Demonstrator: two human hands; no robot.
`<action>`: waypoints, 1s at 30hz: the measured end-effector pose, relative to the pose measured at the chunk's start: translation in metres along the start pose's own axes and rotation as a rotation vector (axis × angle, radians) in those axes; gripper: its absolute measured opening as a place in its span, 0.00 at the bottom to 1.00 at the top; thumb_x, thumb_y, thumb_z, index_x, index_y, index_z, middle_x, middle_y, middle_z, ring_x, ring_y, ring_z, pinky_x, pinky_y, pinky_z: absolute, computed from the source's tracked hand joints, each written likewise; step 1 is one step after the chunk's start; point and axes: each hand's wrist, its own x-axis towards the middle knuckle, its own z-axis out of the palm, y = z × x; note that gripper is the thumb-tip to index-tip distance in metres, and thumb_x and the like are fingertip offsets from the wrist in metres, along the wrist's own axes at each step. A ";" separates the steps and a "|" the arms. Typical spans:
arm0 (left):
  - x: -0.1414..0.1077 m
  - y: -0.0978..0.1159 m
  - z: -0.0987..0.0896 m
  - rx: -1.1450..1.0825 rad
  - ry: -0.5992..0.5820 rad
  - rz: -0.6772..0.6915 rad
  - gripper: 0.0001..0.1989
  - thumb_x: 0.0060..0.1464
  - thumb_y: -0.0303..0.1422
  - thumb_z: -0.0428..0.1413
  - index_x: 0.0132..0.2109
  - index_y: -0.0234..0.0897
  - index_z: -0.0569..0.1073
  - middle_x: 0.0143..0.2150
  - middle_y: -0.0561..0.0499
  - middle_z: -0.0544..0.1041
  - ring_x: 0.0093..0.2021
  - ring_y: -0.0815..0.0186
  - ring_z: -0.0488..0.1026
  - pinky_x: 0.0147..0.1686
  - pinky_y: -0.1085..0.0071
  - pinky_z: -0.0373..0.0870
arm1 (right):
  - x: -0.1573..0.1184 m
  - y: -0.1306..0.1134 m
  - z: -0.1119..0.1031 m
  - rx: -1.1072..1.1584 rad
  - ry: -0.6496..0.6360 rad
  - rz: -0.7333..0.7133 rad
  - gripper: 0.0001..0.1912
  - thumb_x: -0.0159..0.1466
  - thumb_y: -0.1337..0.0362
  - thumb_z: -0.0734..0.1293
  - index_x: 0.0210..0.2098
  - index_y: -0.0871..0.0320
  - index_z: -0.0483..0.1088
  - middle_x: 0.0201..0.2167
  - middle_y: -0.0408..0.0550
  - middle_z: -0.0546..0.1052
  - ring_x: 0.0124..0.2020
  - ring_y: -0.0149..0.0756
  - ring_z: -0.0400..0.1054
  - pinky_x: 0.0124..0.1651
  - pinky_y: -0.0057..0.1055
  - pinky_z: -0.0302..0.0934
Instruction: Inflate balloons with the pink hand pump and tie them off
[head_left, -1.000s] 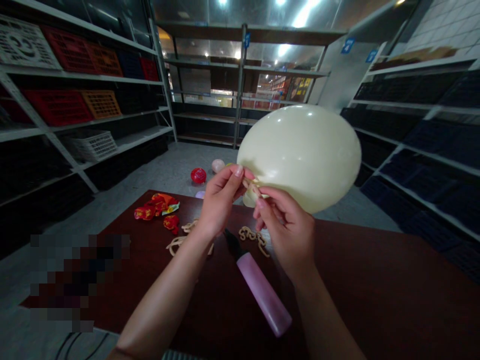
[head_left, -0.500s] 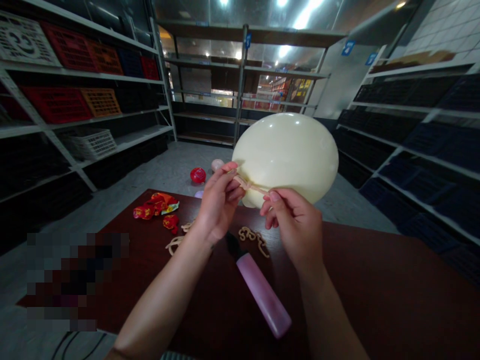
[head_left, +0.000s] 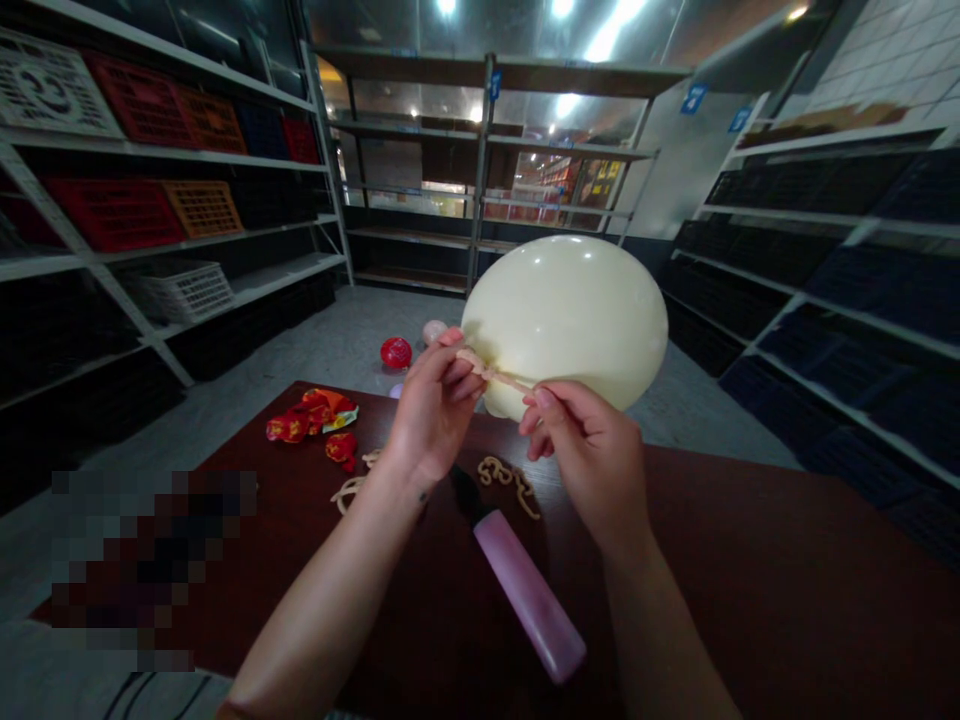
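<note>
A large pale yellow balloon (head_left: 570, 320) hangs just beyond both hands, above the far edge of the table. My left hand (head_left: 439, 405) pinches a beige string (head_left: 512, 382) close to the balloon's lower left side. The string runs across to my right hand (head_left: 589, 440), whose thumb and finger are closed on its other part. On the table below lies a pink pump (head_left: 529, 595) with a black nozzle. Curled beige strings (head_left: 510, 480) lie between the hands, and more loops sit beside my left forearm.
Red and orange crumpled wrappers (head_left: 311, 415) lie on the dark brown table (head_left: 735, 560) at its far left. On the floor beyond are a red balloon (head_left: 396, 352) and a pale pink one (head_left: 434, 332). Shelves with crates (head_left: 202, 207) line the sides; a pixelated patch covers the left front.
The big balloon has sunk slightly and shifted a little left. My left hand has moved slightly left and down, and the string remains held between both hands.
</note>
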 end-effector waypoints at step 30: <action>-0.003 0.001 0.002 -0.195 0.071 0.004 0.09 0.62 0.24 0.55 0.33 0.37 0.66 0.19 0.62 0.49 0.17 0.74 0.45 0.20 0.77 0.51 | 0.006 0.012 -0.018 -0.168 -0.168 -0.017 0.12 0.69 0.60 0.62 0.36 0.55 0.75 0.27 0.41 0.78 0.24 0.28 0.71 0.30 0.28 0.64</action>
